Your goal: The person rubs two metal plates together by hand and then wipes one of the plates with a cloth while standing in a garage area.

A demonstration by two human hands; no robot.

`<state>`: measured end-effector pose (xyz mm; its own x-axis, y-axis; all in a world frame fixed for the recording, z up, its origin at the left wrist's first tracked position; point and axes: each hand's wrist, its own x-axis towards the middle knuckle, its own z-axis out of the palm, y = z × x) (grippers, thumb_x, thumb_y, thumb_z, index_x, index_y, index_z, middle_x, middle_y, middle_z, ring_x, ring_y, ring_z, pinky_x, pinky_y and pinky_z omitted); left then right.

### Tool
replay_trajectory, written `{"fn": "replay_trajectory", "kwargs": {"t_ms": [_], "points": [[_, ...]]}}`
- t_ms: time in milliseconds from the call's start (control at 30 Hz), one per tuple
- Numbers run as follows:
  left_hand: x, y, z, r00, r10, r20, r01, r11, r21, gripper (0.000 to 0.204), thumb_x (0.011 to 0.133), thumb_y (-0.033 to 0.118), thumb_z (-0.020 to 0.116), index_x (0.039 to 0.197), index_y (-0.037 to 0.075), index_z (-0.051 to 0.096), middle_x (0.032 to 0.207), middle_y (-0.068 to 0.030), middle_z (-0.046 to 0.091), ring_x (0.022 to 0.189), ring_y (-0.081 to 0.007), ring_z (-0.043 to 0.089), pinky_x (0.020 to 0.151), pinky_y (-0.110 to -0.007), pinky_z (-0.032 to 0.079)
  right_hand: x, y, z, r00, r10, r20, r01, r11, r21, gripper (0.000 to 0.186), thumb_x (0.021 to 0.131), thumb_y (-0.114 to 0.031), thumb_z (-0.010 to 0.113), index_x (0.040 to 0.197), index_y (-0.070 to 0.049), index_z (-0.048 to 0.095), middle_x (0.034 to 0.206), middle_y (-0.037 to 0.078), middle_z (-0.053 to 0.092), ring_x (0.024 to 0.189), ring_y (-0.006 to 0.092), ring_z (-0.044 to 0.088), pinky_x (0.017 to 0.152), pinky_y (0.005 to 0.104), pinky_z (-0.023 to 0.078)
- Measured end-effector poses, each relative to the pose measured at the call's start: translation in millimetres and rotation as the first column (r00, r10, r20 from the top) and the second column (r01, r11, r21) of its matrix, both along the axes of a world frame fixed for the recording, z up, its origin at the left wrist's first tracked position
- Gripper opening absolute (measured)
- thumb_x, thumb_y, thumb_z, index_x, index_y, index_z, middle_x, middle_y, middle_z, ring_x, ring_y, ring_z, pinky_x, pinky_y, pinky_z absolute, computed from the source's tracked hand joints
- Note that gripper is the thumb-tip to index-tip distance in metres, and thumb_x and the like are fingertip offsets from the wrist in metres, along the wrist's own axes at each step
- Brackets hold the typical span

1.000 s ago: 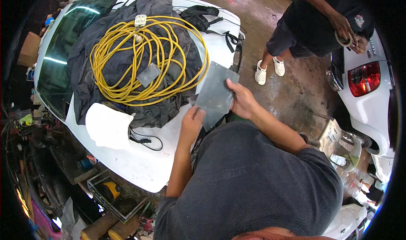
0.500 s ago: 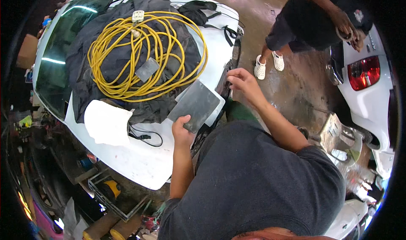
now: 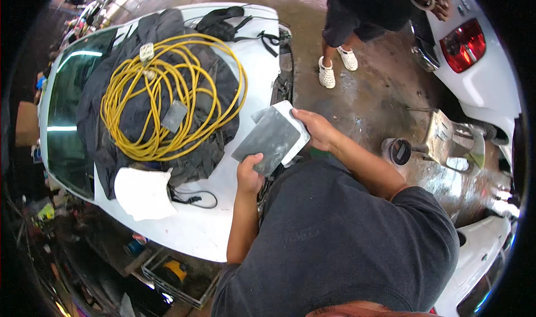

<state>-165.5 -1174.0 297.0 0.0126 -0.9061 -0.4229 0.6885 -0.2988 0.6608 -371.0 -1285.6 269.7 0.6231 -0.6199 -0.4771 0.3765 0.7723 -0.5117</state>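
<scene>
A dark grey sandpaper sheet (image 3: pixel 267 140) is pinched along its near-left edge by my left hand (image 3: pixel 249 172), thumb on top. Behind it a white sheet (image 3: pixel 300 131) shows along the right side, and a smaller grey corner pokes out at the far edge. My right hand (image 3: pixel 315 128) has closed on the white sheet's far-right edge, with its fingers partly hidden. Both sheets are held over the front edge of a white car hood (image 3: pixel 258 77). On the hood, a coiled yellow extension cord (image 3: pixel 192 82) rests on a black cloth (image 3: pixel 92 107), with a small grey sandpaper piece (image 3: pixel 174 116) on the coil.
A white cloth-like piece (image 3: pixel 144 193) and a thin black cable (image 3: pixel 207 200) lie on the hood. A person in white clogs (image 3: pixel 327 72) stands beyond, holding a ring-shaped roll. A bucket (image 3: pixel 397 150), a worn stool (image 3: pixel 441 133) and another white vehicle (image 3: pixel 491 77) are at right.
My right hand, earlier raised apart from the sheets with fingers curled, now grips the white sheet's edge. My left hand still holds the sandpaper. The view has shifted, and more floor shows at right.
</scene>
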Motion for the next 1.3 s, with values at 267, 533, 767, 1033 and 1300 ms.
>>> {"fn": "replay_trajectory", "kwargs": {"t_ms": [267, 533, 767, 1033, 1300], "points": [[-49.0, -45.7, -15.0, 0.928, -0.259, 0.269, 0.271, 0.963, -0.008, 0.062, 0.081, -0.004, 0.049, 0.143, 0.001, 0.045, 0.133, -0.0129, 0.058, 0.124, -0.0277, 0.056, 0.107, -0.04, 0.042, -116.1, -2.8, 14.6, 0.802, -0.455, -0.387, 0.281, 0.859, -0.428, 0.051, 0.085, -0.002, 0.065, 0.133, 0.0, 0.049, 0.118, 0.012, 0.065, 0.105, 0.0179, 0.065, 0.092, 0.0352, 0.053], [-197.7, -49.5, -12.0, 0.65, -0.432, 0.625, 0.688, 0.683, -0.244, 0.078, 0.086, -0.004, 0.043, 0.159, 0.006, 0.015, 0.145, -0.0087, 0.046, 0.128, -0.0175, 0.047, 0.106, -0.03, 0.038, -139.5, 96.5, 71.3, 0.622, -0.716, -0.316, -0.325, 0.131, -0.937, 0.048, 0.082, 0.003, 0.059, 0.129, -0.006, 0.061, 0.135, 0.016, 0.059, 0.12, 0.0337, 0.059, 0.102, 0.0437, 0.048], [-264.1, 1.9, -10.8, 0.535, -0.658, 0.53, 0.814, 0.569, -0.115, 0.074, 0.085, -0.004, 0.044, 0.156, 0.003, 0.024, 0.147, -0.0108, 0.043, 0.131, -0.0199, 0.046, 0.106, -0.03, 0.038, -213.6, 167.4, 49.7, 0.36, -0.821, -0.443, -0.299, 0.348, -0.889, 0.047, 0.084, 0.002, 0.056, 0.131, 0.0, 0.057, 0.13, 0.021, 0.061, 0.12, 0.0371, 0.058, 0.102, 0.0433, 0.048], [-315.7, 62.5, -30.2, 0.481, -0.721, 0.498, 0.836, 0.549, -0.012, 0.082, 0.077, -0.006, 0.046, 0.156, 0.0, 0.022, 0.151, -0.0144, 0.038, 0.136, -0.0241, 0.042, 0.112, -0.032, 0.033, -265.8, 241.1, 51.6, 0.289, -0.873, -0.392, -0.196, 0.347, -0.917, 0.042, 0.09, -0.002, 0.055, 0.131, -0.004, 0.058, 0.129, 0.02, 0.062, 0.119, 0.0375, 0.059, 0.101, 0.0436, 0.048], [-354.6, 105.7, -46.4, 0.454, -0.753, 0.477, 0.863, 0.504, -0.026, 0.083, 0.077, -0.004, 0.044, 0.157, 0.004, 0.024, 0.15, -0.0131, 0.04, 0.137, -0.0243, 0.041, 0.111, -0.034, 0.037, -295.5, 303.3, 53.3, 0.256, -0.867, -0.427, -0.157, 0.399, -0.904, 0.036, 0.094, -0.01, 0.053, 0.129, -0.01, 0.059, 0.123, 0.017, 0.065, 0.111, 0.0366, 0.063, 0.094, 0.0457, 0.051]]}}
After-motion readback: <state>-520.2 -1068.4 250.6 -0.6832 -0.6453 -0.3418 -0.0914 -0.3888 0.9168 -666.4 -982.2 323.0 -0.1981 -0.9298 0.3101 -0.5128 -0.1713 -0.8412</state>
